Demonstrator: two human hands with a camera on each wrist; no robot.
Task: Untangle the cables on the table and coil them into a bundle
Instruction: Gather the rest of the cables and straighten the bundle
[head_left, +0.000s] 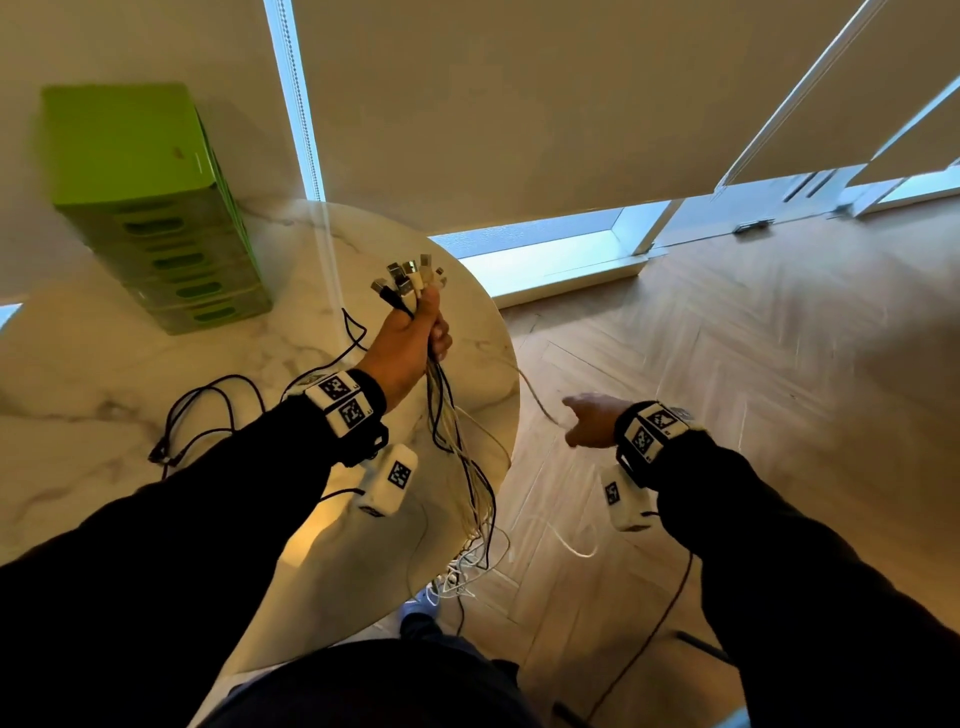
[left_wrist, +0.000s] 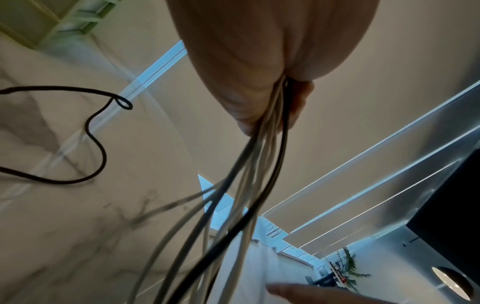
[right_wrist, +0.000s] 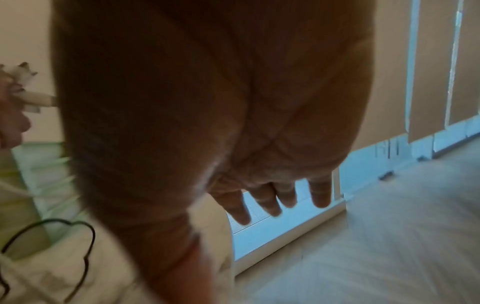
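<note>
A slip is judged the main risk: many cables (head_left: 441, 410) are gripped together in the left hand (head_left: 410, 345), whose fingers are curled tightly round them just below the plugs (head_left: 410, 278), and a thin strand could be drawn out of the fist if the hanging lengths are pulled hard. A snag is also thought likely, since the lower ends are seen massed in a white tangle (head_left: 465, 564) past the table (head_left: 104, 426) edge, near the floor, where a knot could be tightened rather than freed. One pale strand (head_left: 535, 397) is stretched from the fist toward the right hand (head_left: 592, 421); in the right wrist view its fingers (right_wrist: 267, 202) are spread and nothing is seen held, though whether the strand is touched cannot be told. The bunch is made up of white, grey and black leads, thin and limp, with metal-tipped plugs fanned above the fist. A separate black cable (head_left: 208, 415) is left looped on the marble top, apart from the bunch.
</note>
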